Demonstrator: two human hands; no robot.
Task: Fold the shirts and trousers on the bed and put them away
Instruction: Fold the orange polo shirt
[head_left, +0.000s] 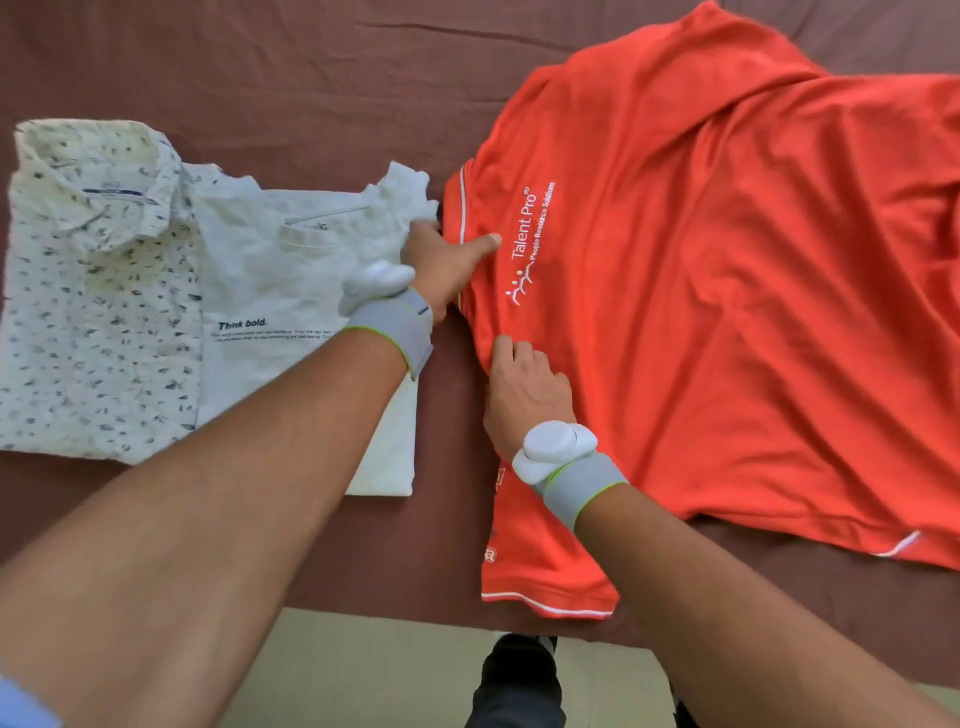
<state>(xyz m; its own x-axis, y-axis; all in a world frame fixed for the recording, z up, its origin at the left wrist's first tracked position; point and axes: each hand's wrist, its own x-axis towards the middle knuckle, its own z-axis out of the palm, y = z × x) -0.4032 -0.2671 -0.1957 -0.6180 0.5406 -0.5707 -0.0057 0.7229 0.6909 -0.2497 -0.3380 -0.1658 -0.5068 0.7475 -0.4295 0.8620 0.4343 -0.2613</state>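
Both at the orange shirt's (701, 312) left edge — left hand (447, 260) pinching, right hand (530, 389) pressing flat — bulk stretching rightward.

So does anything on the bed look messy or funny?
Only the orange shirt: it lies rumpled and unfolded, its near corner hanging past the bed's edge. The two pale shirts beside it are neatly folded.
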